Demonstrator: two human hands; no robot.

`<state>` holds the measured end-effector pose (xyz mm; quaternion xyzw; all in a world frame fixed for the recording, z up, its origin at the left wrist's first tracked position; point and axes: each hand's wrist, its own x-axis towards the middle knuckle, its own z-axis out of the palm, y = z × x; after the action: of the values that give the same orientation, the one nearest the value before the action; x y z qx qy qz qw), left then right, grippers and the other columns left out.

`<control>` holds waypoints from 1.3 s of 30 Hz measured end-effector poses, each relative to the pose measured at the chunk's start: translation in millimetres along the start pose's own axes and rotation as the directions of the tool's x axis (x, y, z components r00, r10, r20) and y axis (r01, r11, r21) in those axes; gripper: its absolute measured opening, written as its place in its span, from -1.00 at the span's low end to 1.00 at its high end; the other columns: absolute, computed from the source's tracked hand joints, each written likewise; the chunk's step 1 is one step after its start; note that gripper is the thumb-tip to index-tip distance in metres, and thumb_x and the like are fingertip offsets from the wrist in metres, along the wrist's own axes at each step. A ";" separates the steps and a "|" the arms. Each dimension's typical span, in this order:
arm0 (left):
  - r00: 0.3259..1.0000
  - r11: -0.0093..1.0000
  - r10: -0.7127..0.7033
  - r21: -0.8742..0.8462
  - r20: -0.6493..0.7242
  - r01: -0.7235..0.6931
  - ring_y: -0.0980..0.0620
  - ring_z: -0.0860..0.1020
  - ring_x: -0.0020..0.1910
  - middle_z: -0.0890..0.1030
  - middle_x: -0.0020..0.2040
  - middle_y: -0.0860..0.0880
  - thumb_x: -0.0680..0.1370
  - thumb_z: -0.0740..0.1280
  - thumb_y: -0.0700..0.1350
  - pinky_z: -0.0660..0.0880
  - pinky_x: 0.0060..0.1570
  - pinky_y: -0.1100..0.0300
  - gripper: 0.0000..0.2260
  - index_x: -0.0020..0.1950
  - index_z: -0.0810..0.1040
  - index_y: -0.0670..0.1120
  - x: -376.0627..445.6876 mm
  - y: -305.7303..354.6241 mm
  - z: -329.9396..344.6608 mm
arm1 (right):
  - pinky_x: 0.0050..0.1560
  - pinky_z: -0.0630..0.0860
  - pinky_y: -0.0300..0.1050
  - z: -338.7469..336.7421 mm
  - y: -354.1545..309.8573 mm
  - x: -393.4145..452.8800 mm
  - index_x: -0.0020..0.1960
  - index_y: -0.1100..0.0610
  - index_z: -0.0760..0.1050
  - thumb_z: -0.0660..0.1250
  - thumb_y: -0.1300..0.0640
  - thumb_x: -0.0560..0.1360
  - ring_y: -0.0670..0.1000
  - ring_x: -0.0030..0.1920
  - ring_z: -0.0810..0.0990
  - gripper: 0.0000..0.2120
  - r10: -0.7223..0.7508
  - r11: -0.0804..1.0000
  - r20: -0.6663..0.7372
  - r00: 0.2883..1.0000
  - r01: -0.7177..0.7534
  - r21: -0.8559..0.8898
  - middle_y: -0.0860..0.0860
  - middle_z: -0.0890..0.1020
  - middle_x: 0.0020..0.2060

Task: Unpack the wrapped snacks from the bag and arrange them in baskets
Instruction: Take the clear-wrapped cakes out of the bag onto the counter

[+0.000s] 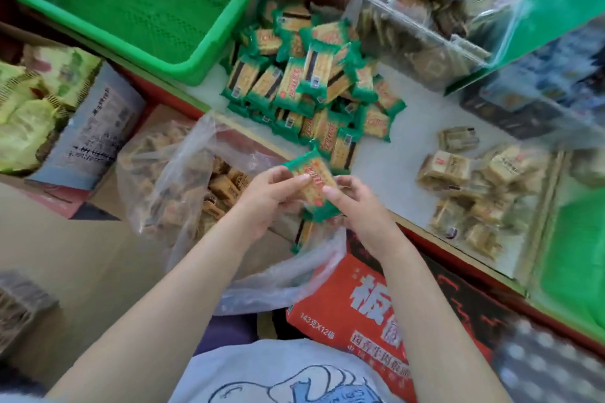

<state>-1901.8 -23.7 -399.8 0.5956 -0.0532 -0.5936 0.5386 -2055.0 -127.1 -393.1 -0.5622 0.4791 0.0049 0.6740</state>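
White counter (393,154) crowded with green snack packs (314,82); both hands, left hand (271,196) and right hand (357,206), fingers curled, hold one green pack (311,173), long axis slanting upper-left to lower-right.

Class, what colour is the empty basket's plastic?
Bright green basket, clearest in the head view.

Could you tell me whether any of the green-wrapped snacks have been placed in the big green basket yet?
No, the green basket shows only its bare mesh floor, while the green-wrapped snacks lie piled on the counter beside it.
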 end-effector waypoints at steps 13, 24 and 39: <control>0.985 0.196 0.160 0.980 -0.063 0.031 -0.19 -0.03 0.61 -0.08 0.66 -0.01 0.63 0.11 0.24 0.03 0.52 -0.22 -0.42 0.63 0.08 0.14 80.3 4.1 18.6 | -0.25 0.64 -0.10 -51.1 -58.4 94.2 0.59 0.12 0.15 0.24 0.13 0.66 0.04 -0.21 0.65 -0.45 0.032 0.999 -0.265 0.964 -0.023 0.040 0.19 0.60 0.18; 0.972 0.206 0.233 0.975 0.033 -0.083 -0.18 0.10 0.59 0.10 0.63 -0.05 0.64 0.16 0.17 0.13 0.52 -0.17 -0.45 0.61 0.16 0.08 78.0 2.9 3.6 | -0.07 0.64 0.08 -33.5 -38.5 100.4 0.41 0.06 0.35 0.24 0.03 0.62 0.16 -0.03 0.66 -0.63 -0.139 0.942 -0.522 0.842 -0.050 -0.331 0.11 0.64 0.04; 0.956 0.337 -0.259 0.914 -0.139 0.225 -0.13 0.32 0.48 0.33 0.54 -0.07 0.61 0.13 0.32 0.33 0.37 0.01 -0.40 0.58 0.25 0.05 0.7 -169.7 -83.7 | 0.21 0.45 -0.13 53.7 108.6 56.6 0.26 0.15 0.59 0.39 -0.06 0.55 0.01 0.23 0.56 -0.62 0.174 0.801 -0.028 0.984 -0.158 -0.578 0.01 0.64 0.20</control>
<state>-1935.5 94.5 -543.7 0.7852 -0.2940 -0.5446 0.0203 -2049.2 -76.3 -516.6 -0.6958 0.4933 0.2166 0.4750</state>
